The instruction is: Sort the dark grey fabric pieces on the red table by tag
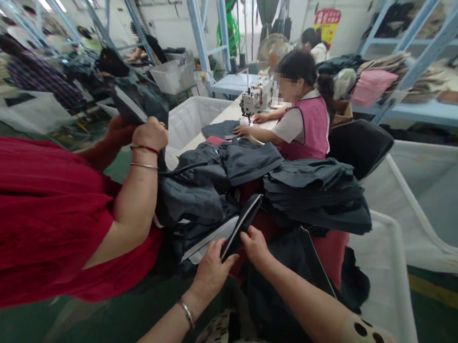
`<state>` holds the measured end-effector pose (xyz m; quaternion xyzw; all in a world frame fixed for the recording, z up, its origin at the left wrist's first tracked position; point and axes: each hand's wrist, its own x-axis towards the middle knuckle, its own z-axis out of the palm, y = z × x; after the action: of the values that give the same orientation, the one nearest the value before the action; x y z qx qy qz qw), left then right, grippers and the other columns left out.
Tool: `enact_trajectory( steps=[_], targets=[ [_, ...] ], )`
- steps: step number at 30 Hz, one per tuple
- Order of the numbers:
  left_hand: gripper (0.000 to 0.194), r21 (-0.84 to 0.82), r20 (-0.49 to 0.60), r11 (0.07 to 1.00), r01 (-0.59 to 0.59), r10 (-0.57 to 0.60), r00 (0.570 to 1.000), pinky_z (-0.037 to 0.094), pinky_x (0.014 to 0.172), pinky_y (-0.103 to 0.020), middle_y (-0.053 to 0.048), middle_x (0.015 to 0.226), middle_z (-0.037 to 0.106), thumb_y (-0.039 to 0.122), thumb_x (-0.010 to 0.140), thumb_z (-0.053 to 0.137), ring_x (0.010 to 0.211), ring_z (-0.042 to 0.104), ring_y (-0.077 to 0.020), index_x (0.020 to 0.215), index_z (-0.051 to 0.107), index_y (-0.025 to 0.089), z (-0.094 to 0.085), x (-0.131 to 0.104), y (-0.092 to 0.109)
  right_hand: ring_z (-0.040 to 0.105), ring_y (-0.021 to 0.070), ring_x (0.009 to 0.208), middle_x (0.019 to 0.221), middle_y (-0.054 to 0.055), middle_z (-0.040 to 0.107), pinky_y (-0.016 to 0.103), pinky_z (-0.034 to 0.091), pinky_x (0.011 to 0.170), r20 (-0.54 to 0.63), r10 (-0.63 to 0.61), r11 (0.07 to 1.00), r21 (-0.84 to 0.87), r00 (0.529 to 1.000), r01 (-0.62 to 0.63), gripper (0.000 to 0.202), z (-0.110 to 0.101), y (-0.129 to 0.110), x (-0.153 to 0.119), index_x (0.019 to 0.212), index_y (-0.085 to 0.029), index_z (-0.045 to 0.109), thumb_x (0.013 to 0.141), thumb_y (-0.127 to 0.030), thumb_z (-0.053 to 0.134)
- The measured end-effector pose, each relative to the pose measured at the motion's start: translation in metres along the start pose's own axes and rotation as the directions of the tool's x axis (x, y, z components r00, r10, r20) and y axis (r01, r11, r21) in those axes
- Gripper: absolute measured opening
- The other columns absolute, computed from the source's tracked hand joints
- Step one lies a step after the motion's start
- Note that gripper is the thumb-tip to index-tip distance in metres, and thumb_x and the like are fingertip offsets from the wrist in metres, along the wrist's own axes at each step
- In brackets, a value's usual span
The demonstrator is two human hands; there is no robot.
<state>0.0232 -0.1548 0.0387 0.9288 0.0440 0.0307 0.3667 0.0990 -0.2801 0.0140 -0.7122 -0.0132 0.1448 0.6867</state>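
At the lower centre of the view, the left hand (211, 270) and the right hand (254, 246) are both closed in a pinch on a narrow dark fabric strip (243, 225), which slants upward between them above a heap of dark garments (210, 191). Just to the left, a person in a red top (32, 211) grips another dark piece with a raised hand (150, 134). Behind the heap, a person in a pink vest (313, 127) sits at a sewing machine (256, 99). A white bin (391, 265) stands to the right.
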Motion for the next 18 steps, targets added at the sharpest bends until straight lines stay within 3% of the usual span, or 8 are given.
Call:
enact_trajectory(
  steps=[2,5,7,9,11,13,16,18],
  targets=[
    [0.044,-0.283,0.025,0.952,0.119,-0.116,0.993,0.044,0.090,-0.037,-0.012,0.108,0.060,0.042,0.084,0.051,0.101,0.057,-0.0234,0.115,0.051,0.012,-0.004,0.006,0.008,0.055,0.0145,0.075,0.077,0.000,0.060,0.024,0.047,0.070,0.065,-0.100,0.995,0.000,0.993,0.100,0.014,0.008,-0.007,-0.015,0.076,-0.017,0.058,0.064,-0.022,0.054],
    [0.041,-0.538,0.061,0.801,0.263,-0.274,0.960,0.046,0.088,-0.037,-0.011,0.103,0.065,0.044,0.084,0.050,0.095,0.061,-0.0234,0.110,0.057,0.012,-0.019,0.009,0.023,0.052,0.0129,0.071,0.074,-0.002,0.057,0.022,0.044,0.066,0.223,-0.171,0.985,0.013,0.960,0.172,0.014,0.019,-0.015,-0.038,0.071,-0.017,0.059,0.057,-0.018,0.057],
    [0.038,-0.677,0.098,0.642,0.360,-0.406,0.909,0.047,0.087,-0.038,-0.011,0.099,0.067,0.038,0.081,0.057,0.091,0.063,-0.0240,0.108,0.059,0.011,-0.036,0.002,0.034,0.050,0.0111,0.063,0.068,-0.003,0.054,0.021,0.043,0.060,0.296,-0.132,0.991,0.043,0.946,0.125,0.017,0.014,-0.019,-0.045,0.073,-0.017,0.058,0.057,-0.016,0.053],
    [0.037,-0.793,0.251,0.415,0.446,-0.444,0.860,0.048,0.088,-0.038,-0.010,0.096,0.069,0.032,0.077,0.064,0.090,0.065,-0.0236,0.108,0.061,0.012,-0.054,-0.014,0.049,0.049,0.0109,0.061,0.065,-0.004,0.053,0.021,0.042,0.059,0.258,-0.095,0.995,0.038,0.961,0.088,0.021,-0.003,-0.022,-0.042,0.076,-0.017,0.058,0.056,-0.015,0.049],
    [0.033,-0.833,0.446,0.199,0.516,-0.311,0.839,0.048,0.090,-0.037,-0.008,0.094,0.071,0.027,0.073,0.070,0.091,0.065,-0.0229,0.104,0.065,0.014,-0.069,-0.034,0.068,0.052,0.0126,0.070,0.070,-0.004,0.056,0.022,0.042,0.067,0.159,-0.114,0.993,-0.002,0.981,0.116,0.026,-0.028,-0.023,-0.031,0.080,-0.017,0.059,0.056,-0.014,0.049],
    [0.030,-0.829,0.553,0.050,0.557,-0.080,0.829,0.047,0.093,-0.035,-0.007,0.095,0.071,0.025,0.071,0.072,0.097,0.064,-0.0224,0.100,0.068,0.017,-0.077,-0.054,0.087,0.053,0.0153,0.077,0.073,-0.002,0.058,0.024,0.042,0.075,0.098,-0.100,0.994,-0.028,0.990,0.103,0.021,-0.052,-0.022,-0.019,0.077,-0.017,0.060,0.057,-0.017,0.051],
    [0.025,-0.851,0.498,-0.094,0.517,0.174,0.850,0.046,0.095,-0.031,-0.004,0.104,0.069,0.021,0.077,0.067,0.104,0.061,-0.0191,0.102,0.069,0.023,-0.078,-0.068,0.102,0.056,0.0192,0.073,0.064,0.003,0.059,0.029,0.045,0.072,0.130,-0.016,1.000,-0.009,0.991,0.017,0.014,-0.069,-0.022,-0.020,0.063,-0.015,0.058,0.064,-0.027,0.050],
    [0.025,-0.860,0.460,-0.123,0.495,0.232,0.857,0.049,0.090,-0.029,-0.002,0.104,0.069,0.020,0.079,0.064,0.100,0.063,-0.0170,0.102,0.068,0.026,-0.079,-0.067,0.098,0.058,0.0206,0.066,0.060,0.006,0.060,0.032,0.047,0.067,0.213,0.056,0.997,0.043,0.975,-0.067,0.022,-0.068,-0.031,-0.035,0.061,-0.015,0.058,0.069,-0.031,0.044]
  ],
)
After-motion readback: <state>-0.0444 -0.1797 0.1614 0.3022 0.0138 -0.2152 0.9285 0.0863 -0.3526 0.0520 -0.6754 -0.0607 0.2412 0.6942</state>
